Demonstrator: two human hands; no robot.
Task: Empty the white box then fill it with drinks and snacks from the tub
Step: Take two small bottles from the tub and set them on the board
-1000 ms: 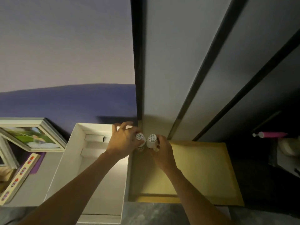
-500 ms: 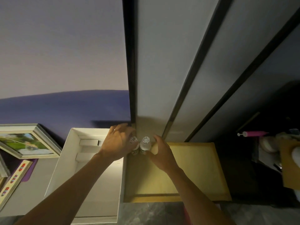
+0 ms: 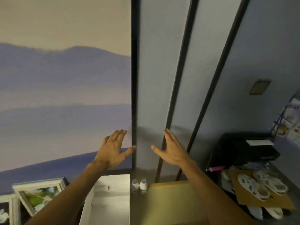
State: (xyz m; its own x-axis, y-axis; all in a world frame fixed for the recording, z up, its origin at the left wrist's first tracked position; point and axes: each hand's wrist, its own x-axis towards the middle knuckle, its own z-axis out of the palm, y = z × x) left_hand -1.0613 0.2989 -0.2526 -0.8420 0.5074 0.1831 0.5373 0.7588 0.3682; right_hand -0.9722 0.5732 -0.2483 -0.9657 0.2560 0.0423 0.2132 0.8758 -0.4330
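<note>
Two small white drink bottles (image 3: 139, 186) stand side by side in the far left corner of the yellow-lined box part (image 3: 168, 203). The white box (image 3: 112, 207) lies open just left of it, partly behind my left forearm. My left hand (image 3: 112, 150) is raised high in front of the wall, fingers spread, holding nothing. My right hand (image 3: 172, 150) is lifted to the same height, also spread and empty. Both hands are well above the bottles. No tub is in view.
Framed pictures (image 3: 39, 195) lean against the wall at the lower left. A black appliance (image 3: 248, 148) stands at the right, with a pink-handled tool (image 3: 215, 168) and a cardboard sheet (image 3: 259, 192) carrying round white items in front of it.
Both hands have let go of the two bottles and risen with fingers spread. The bottles stay in the corner. The camera has tilted upward, so the boxes sit lower in view.
</note>
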